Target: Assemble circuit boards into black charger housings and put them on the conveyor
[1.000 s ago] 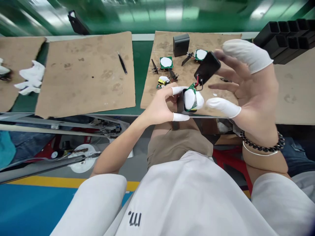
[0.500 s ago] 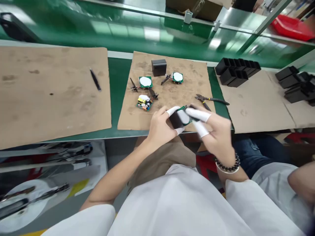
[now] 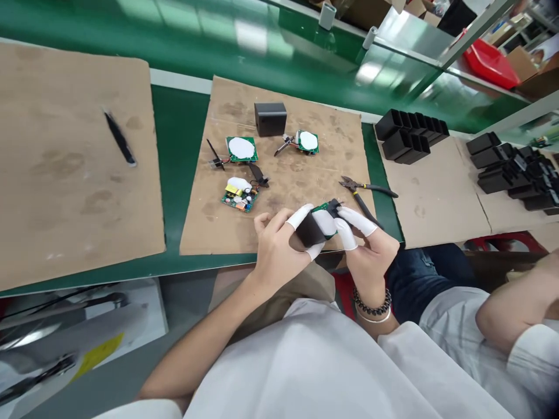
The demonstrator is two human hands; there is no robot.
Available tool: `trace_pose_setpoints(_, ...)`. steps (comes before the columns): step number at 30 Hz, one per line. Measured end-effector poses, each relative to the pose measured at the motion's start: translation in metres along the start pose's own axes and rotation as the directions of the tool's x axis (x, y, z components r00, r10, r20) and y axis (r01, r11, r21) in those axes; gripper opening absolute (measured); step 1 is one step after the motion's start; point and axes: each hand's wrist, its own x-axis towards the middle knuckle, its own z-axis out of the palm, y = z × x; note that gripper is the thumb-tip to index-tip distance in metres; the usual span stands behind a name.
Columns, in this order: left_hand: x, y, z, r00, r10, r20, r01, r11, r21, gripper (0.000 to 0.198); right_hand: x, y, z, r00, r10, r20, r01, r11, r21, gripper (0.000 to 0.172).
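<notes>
My left hand (image 3: 282, 247) grips a black plastic case (image 3: 311, 230) between white-covered thumb and forefinger. Out of the case's open end sticks a green circuit board (image 3: 325, 221) with a white pad on its face. My right hand (image 3: 369, 241), also wearing white finger cots, pinches a small black end piece (image 3: 333, 208) at the board's outer end. How far the board sits inside the case is hidden. Just beyond the right hand lie cutting pliers (image 3: 360, 189) with black and yellow handles, jaws apart.
On the cardboard mat (image 3: 196, 227) lie a board with components (image 3: 240, 195), two white-padded boards (image 3: 241, 149) with wired black parts, and a closed-looking black case (image 3: 271, 119). Black tweezers (image 3: 120, 138) lie left. Several black cases (image 3: 406, 134) stand right. A co-worker's arm (image 3: 517, 297) is at the right.
My right hand has come lower and steadied, its fingertips now on the black end piece. The left hand keeps its hold on the case. The whole view has shifted slightly.
</notes>
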Motion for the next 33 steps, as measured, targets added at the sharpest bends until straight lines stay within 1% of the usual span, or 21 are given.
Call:
trace_pose_setpoints(2,-0.002,0.001,0.001,1.000,0.001,-0.018,-0.001,1.000,0.018,0.052,-0.003,-0.005,0.003,0.997,0.074,0.004,-0.074,0.997,-0.009,0.019)
trace_pose_setpoints(3,-0.004,0.001,0.002,0.999,0.000,-0.032,0.001,1.000,0.025,0.052,-0.005,-0.008,0.004,0.993,0.119,0.021,-0.119,0.993,0.012,0.020)
trace_pose_setpoints(5,-0.008,0.002,0.002,0.998,-0.003,-0.056,0.005,0.999,0.035,0.052,-0.011,-0.012,0.006,0.980,0.184,0.080,-0.189,0.979,0.073,0.030)
trace_pose_setpoints(6,-0.011,0.002,0.001,0.998,-0.003,-0.059,0.006,0.999,0.043,0.052,-0.014,-0.014,0.007,0.977,0.183,0.107,-0.193,0.977,0.092,0.036)
trace_pose_setpoints(7,-0.014,0.002,0.000,0.999,-0.004,-0.055,0.008,0.998,0.057,0.052,-0.015,-0.016,0.007,0.979,0.159,0.130,-0.172,0.980,0.096,0.040)
trace_pose_setpoints(9,-0.020,0.001,-0.006,1.000,-0.010,-0.026,0.012,0.994,0.104,0.053,-0.014,-0.020,0.006,0.985,0.050,0.165,-0.063,0.995,0.075,0.042)
trace_pose_setpoints(11,-0.025,-0.001,-0.014,1.000,-0.028,0.001,0.028,0.984,0.174,0.057,-0.010,-0.022,0.006,0.975,-0.071,0.208,0.061,0.997,0.051,0.044)
trace_pose_setpoints(12,-0.028,-0.003,-0.018,0.999,-0.039,0.004,0.038,0.977,0.208,0.060,-0.009,-0.022,0.007,0.966,-0.103,0.238,0.093,0.994,0.053,0.046)
trace_pose_setpoints(14,-0.033,-0.008,-0.026,0.998,-0.055,-0.010,0.056,0.965,0.256,0.067,-0.009,-0.020,0.009,0.950,-0.116,0.291,0.101,0.993,0.066,0.049)
trace_pose_setpoints(16,-0.036,-0.012,-0.032,0.998,-0.053,-0.042,0.063,0.958,0.279,0.069,-0.014,-0.015,0.013,0.944,-0.109,0.310,0.093,0.993,0.067,0.052)
trace_pose_setpoints(20,-0.038,-0.017,-0.035,0.997,-0.023,-0.075,0.044,0.955,0.293,0.063,-0.021,-0.007,0.015,0.954,-0.157,0.255,0.152,0.988,0.036,0.056)
trace_pose_setpoints(24,-0.036,-0.015,-0.033,0.996,-0.043,-0.077,0.063,0.961,0.271,0.063,-0.019,-0.005,0.013,0.991,-0.089,0.098,0.094,0.995,-0.043,0.051)
trace_pose_setpoints(25,-0.035,-0.014,-0.033,0.996,-0.047,-0.074,0.066,0.961,0.269,0.061,-0.018,-0.004,0.012,0.992,-0.087,0.092,0.092,0.994,-0.053,0.047)
trace_pose_setpoints(27,-0.035,-0.014,-0.033,0.997,-0.049,-0.062,0.064,0.960,0.274,0.055,-0.018,0.000,0.012,0.986,-0.096,0.140,0.102,0.994,-0.041,0.042)
trace_pose_setpoints(28,-0.035,-0.014,-0.034,0.997,-0.051,-0.058,0.065,0.959,0.275,0.052,-0.019,0.002,0.012,0.985,-0.086,0.152,0.092,0.995,-0.033,0.043)
trace_pose_setpoints(29,-0.035,-0.014,-0.034,0.997,-0.052,-0.059,0.066,0.959,0.275,0.050,-0.020,0.004,0.012,0.990,-0.060,0.126,0.065,0.997,-0.035,0.045)
trace_pose_setpoints(31,-0.035,-0.015,-0.033,0.996,-0.043,-0.081,0.063,0.962,0.264,0.050,-0.023,0.010,0.014,0.999,-0.027,0.026,0.029,0.998,-0.055,0.048)
trace_pose_setpoints(32,-0.035,-0.016,-0.031,0.995,-0.037,-0.092,0.060,0.964,0.258,0.051,-0.024,0.013,0.016,0.999,-0.039,0.011,0.040,0.997,-0.062,0.047)
trace_pose_setpoints(33,-0.035,-0.016,-0.030,0.995,-0.030,-0.098,0.054,0.967,0.248,0.052,-0.025,0.015,0.019,0.998,-0.053,0.040,0.056,0.997,-0.061,0.043)
